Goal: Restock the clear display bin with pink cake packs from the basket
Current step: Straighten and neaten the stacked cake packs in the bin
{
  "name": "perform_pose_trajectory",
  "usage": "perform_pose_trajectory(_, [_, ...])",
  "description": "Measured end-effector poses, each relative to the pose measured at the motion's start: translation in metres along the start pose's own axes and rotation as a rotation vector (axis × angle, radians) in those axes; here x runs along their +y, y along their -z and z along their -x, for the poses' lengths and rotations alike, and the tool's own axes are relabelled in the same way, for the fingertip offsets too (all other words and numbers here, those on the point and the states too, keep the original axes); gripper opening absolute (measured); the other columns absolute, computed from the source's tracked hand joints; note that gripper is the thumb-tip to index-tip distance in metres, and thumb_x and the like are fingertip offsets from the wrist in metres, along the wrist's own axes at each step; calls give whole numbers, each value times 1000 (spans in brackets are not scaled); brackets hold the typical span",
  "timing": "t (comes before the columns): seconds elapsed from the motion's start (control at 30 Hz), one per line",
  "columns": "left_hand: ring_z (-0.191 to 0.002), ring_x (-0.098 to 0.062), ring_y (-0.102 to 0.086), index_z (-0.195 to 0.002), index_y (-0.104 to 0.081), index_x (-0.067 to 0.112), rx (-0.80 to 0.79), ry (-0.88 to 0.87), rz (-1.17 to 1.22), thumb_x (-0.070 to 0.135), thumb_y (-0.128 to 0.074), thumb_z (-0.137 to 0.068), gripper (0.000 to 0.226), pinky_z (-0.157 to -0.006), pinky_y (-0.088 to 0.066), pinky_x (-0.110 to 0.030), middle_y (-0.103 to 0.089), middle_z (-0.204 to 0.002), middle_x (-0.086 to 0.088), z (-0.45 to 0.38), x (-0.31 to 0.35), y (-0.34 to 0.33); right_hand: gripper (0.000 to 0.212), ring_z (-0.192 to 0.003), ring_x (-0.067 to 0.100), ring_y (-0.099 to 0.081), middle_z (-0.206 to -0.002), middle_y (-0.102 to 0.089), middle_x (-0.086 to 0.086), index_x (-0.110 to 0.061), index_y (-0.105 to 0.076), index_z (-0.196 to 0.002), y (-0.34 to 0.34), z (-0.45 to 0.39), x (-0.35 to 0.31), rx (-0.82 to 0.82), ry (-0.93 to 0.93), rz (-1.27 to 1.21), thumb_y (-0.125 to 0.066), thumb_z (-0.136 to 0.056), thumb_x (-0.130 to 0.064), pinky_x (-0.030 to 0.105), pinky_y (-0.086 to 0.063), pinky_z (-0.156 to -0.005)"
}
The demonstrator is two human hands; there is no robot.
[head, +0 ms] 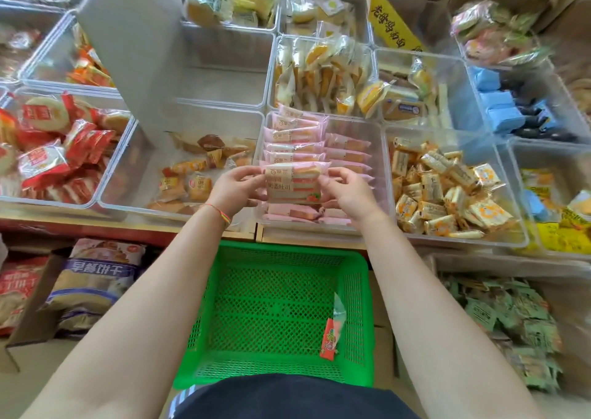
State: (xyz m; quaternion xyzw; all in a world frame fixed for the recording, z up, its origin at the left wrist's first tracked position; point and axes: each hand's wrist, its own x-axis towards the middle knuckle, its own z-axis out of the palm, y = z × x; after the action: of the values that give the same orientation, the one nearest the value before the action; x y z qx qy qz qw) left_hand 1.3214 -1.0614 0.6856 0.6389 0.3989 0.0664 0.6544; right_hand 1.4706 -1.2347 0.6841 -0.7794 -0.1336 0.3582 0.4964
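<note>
— What's on the worktop?
— Clear snack bins. At its front edge, the clear display bin holds rows of pink cake packs.
— The grips?
— Left hand and right hand pinch one pink cake pack above it; the green basket sits below.

Red snack packs fill one bin; blue packs another.

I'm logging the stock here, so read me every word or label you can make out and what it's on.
"奶盖吐司": held pink cake pack.
"早餐饼干", seen upside down: blue-banded bag below the shelf.
Yellow sign: black characters, too blurred to read.
Red packs, orange-yellow packs: print too small.
</note>
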Motion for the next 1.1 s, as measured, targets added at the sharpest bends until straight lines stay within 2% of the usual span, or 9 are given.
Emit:
perform_pose_trajectory(0.13, [-74,-15,-68,-118,-64,12,71,11,-32,18,-58,-97,23,-64,-58,-22,-69,-103,-7,-19,-7,-6,40,-106,23,-65,-121,-65,4,-17,-55,-135,-14,-16,7,17,-33,102,-59,-98,-31,44,-57,-91])
perform_pose_trajectory(0.27, [-74,-14,-66,-116,-65,9,102,24,-142,20,-59,-96,24,-63,-57,-20,-69,-102,-8,-36,-12,-9,42,-115,23,-59,-133,-59,3,-13,-50,-140,-23,-30,11,26,-86,173,-53,-101,-29,36,-52,-91])
perform_pose_trajectory(0.47, [-83,-12,-58,-100,-70,17,153,-140,-609,29,-60,-95,17,-66,-43,-19,-64,-90,5,-60,-8,-11,43,-106,25,-63,-118,-61,3,-15,-44,-135,-24,-47,14,28,-178,219,-57,-98,-33,48,-55,-92])
perform_pose_trajectory(0.67, [-86,-18,-58,-82,-66,22,194,-121,-764,26,-61,-90,11,-73,-44,-30,-63,-99,-2,-76,-18,-11,27,-99,21,-66,-104,-63,1,-20,-44,-115,-22,-55,15,-65,-169,285,-61,-94,-20,44,-58,-87])
perform_pose_trajectory(0.8, [-91,-22,-53,-87,-60,21,214,-136,-857,28,-58,-86,7,-76,-45,-34,-52,-103,-2,-77,-7,-11,30,-92,15,-61,-108,-59,1,-19,-42,-117,-9,-58,-2,-75,-188,323,-56,-90,-19,40,-57,-76])
perform_pose_trajectory(0.87, [-96,-24,-51,-94,-57,16,284,-299,-854,28,-54,-87,14,-81,-44,-34,-50,-103,-2,-79,2,-15,32,-93,15,-55,-116,-53,1,-17,-47,-120,-2,-64,-15,109,-106,367,-54,-89,-25,34,-46,-72])
perform_pose_trajectory(0.93, [-110,-26,-49,-110,-57,14,285,-488,-933,35,-52,-88,31,-92,-41,-36,-52,-115,-5,-83,13,-24,37,-108,20,-50,-129,-47,1,-17,-48,-128,-2,-73,-28,239,53,403,-49,-92,-25,34,-39,-84])
perform_pose_trajectory(1.03, [-148,-25,-18,-150,-28,17,41,-552,-1195,66,-45,-85,84,-119,-18,-44,-24,-159,-6,-97,26,-39,53,-143,23,-29,-157,-33,0,-22,-39,-148,-15,-98,-43,159,301,609,-41,-95,-21,42,-26,-113])
perform_pose_trajectory(1.1, [-151,-22,3,-156,-7,18,-87,-503,-1314,83,-42,-75,110,-122,-4,-47,-1,-165,-3,-107,28,-48,57,-151,19,-13,-164,-20,-5,-28,-29,-154,-22,-115,-48,37,322,776,-37,-98,-22,48,-13,-120])
